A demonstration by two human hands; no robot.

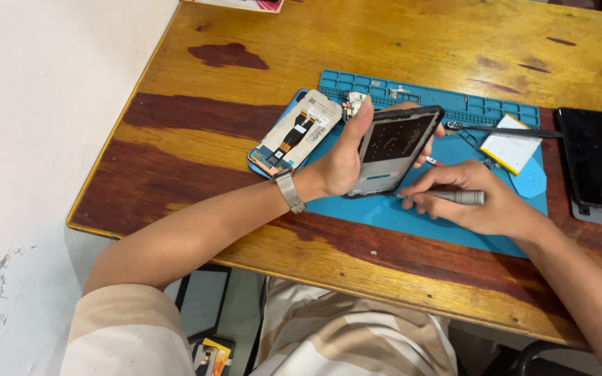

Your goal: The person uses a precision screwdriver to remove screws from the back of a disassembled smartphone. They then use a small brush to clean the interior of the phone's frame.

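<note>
While gripped upright in left hand [343, 163], phone frame [393, 150] tilted over blue work mat [454, 223]. Right hand [475, 198] clenched around grey screwdriver [454, 198], tip at frame's lower edge. Just left of frame: opened phone back [294, 134], flat, half on mat. Behind right hand: yellow-edged white battery [511, 150] and black tweezers [503, 129]. Far right: dark phone [591, 159] on grey block, off mat. Mat's rear tray strip [447, 97] holding small parts. Open wooden tabletop [357, 42] beyond; left edge bordering white wall.
</note>
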